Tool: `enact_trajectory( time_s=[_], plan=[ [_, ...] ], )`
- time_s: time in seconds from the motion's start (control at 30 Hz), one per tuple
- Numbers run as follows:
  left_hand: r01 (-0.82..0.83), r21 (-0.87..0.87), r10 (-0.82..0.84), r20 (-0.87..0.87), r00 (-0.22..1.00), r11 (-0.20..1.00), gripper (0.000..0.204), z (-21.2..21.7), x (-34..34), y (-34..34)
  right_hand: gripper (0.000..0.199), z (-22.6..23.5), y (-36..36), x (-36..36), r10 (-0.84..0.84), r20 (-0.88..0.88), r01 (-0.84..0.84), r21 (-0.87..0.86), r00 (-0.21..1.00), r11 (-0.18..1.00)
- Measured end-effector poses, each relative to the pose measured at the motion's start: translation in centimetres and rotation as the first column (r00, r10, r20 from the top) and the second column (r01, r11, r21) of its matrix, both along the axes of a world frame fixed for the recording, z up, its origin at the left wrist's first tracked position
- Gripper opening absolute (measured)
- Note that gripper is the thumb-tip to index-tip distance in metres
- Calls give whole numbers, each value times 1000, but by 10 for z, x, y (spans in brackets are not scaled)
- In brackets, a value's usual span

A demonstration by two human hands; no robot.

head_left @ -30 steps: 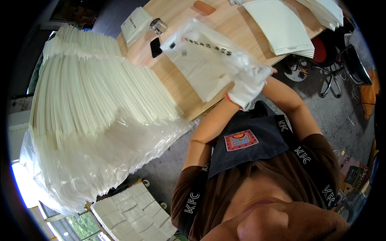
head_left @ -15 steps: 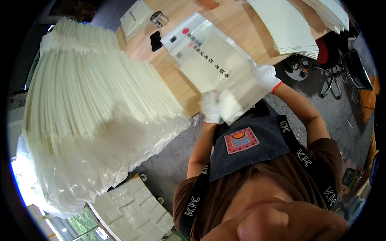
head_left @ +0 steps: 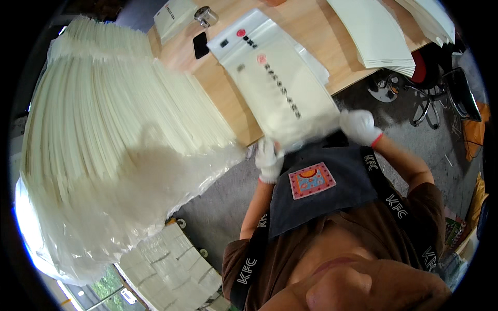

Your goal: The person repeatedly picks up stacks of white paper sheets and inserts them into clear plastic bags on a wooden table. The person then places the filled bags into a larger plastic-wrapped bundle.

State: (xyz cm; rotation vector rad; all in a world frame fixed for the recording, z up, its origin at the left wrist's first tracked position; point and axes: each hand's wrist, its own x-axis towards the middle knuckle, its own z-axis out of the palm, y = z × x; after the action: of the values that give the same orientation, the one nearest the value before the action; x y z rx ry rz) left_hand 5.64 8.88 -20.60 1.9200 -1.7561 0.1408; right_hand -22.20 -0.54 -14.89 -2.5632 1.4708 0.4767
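Note:
A clear plastic bag (head_left: 314, 133) with a thick cream-coloured paper packet (head_left: 280, 85) inside lies at the table's near edge. Dark lettering and a red round mark run down its front. My left hand (head_left: 270, 159), in a white knit glove, has its fingers curled at the bag's near left corner. At the near right corner, my gloved right hand (head_left: 358, 127) is closed, its fingertips partly hidden and slightly blurred. The bag's near edge, smeared by motion, spans between both hands. Beneath it, another clear bag (head_left: 317, 67) sticks out on the right.
A tall row of cream paper packets (head_left: 119, 103), wrapped in plastic, stands at left. On the wooden table (head_left: 228, 101) are a phone (head_left: 201, 45), a metal cup (head_left: 206, 17), a packet (head_left: 175, 19) and cream sheets (head_left: 371, 33). An office chair (head_left: 459, 93) stands at right.
The paper packet has moved farther up into the bag, away from me. My left hand has come off its near end to the corner; my right hand has slid nearer along the right side.

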Motion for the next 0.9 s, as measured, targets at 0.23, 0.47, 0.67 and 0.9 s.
enact_trajectory(
  time_s=[0.23, 0.47, 0.67, 0.9],
  plan=[
    [219, 165, -100, -532, 841, 962, 34, -48, 36, 65, 28, -41, 13, -48, 3, -74, 21, 326, 997, 945],
    [200, 375, 122, -680, 722, 905, 37, -25, 34, -28, 44, -104, -41, -8, -909, 416, -67, 908, 15, 414],
    [403, 124, -351, -308, 884, 907, 27, 229, -12, -64, 48, -27, -17, 81, -963, 194, -605, 750, -185, 267],
    [72, -495, 58, 242, 969, 866, 33, 426, 12, 38, 37, 155, -116, 146, -327, 933, -586, 184, -148, 789]
  ],
)
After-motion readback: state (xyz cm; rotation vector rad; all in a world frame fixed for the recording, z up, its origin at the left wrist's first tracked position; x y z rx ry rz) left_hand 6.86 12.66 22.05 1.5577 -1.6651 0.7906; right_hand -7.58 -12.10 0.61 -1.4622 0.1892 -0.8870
